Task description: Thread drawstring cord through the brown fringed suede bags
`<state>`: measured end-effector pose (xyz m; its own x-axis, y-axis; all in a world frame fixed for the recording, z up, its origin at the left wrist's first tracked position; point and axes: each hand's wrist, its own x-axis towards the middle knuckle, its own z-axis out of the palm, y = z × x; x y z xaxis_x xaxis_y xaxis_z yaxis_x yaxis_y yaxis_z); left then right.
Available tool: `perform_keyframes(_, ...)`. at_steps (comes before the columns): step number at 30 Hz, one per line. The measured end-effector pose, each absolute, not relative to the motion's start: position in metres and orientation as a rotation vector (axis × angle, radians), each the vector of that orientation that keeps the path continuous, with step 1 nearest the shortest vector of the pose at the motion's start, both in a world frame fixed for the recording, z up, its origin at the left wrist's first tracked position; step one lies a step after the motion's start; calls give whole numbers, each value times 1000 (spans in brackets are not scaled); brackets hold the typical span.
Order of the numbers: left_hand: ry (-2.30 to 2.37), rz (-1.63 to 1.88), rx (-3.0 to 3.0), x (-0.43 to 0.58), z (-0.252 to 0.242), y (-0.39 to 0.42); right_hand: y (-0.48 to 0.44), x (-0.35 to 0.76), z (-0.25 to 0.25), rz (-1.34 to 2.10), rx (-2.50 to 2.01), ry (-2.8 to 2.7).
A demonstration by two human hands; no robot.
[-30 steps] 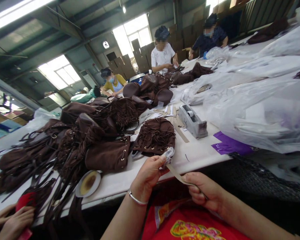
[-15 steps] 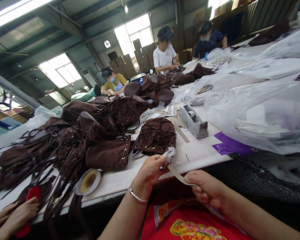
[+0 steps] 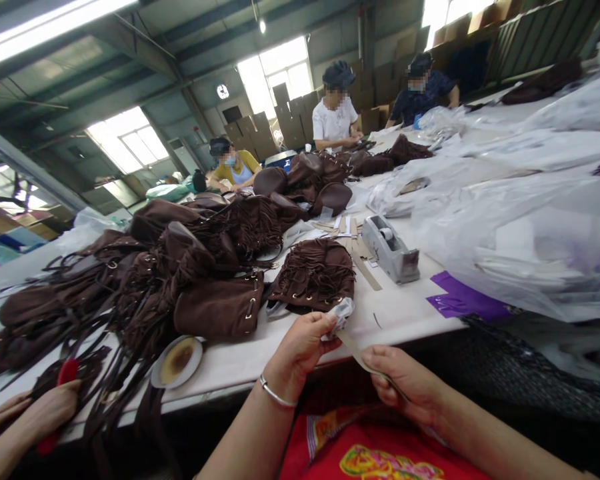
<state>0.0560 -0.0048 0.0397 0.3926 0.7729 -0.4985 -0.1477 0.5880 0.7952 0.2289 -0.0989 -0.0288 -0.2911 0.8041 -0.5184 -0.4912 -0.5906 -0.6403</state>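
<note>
My left hand, with a silver bangle at the wrist, pinches a crumpled piece of clear plastic at the table's front edge. A flat beige strip runs from that plastic to my right hand, whose fingers are closed around its other end. What the plastic covers cannot be made out. Just beyond my left hand lies a dark brown fringed bag with metal eyelets. A plain brown drawstring bag rests beside it on the left.
A grey tape dispenser stands behind my hands near loose beige strips. Brown bags are heaped at left, with a dish in front. A co-worker's hand is near a red-handled tool. Plastic sheeting covers the right.
My right hand has shifted slightly left, nearer my left hand, with the strip still in it. The co-worker's hand and red-handled tool have moved a little. The view has tilted slightly.
</note>
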Motion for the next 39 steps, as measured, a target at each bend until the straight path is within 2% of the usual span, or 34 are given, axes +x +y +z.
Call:
perform_keyframes(8, 1047, 724, 832, 60, 34, -10, -100, 225, -39, 1931, -988, -654)
perform_keyframes(17, 1105, 844, 1027, 67, 28, -21, -93, 213, -44, 1796, -1177, -808)
perform_keyframes(26, 1387, 914, 1498, 68, 12, -24, -89, 210, -52, 1722, -1187, -804)
perform_keyframes(39, 1394, 1023, 1645, 63, 12, -29, -85, 212, -38, 1783, -1216, -673)
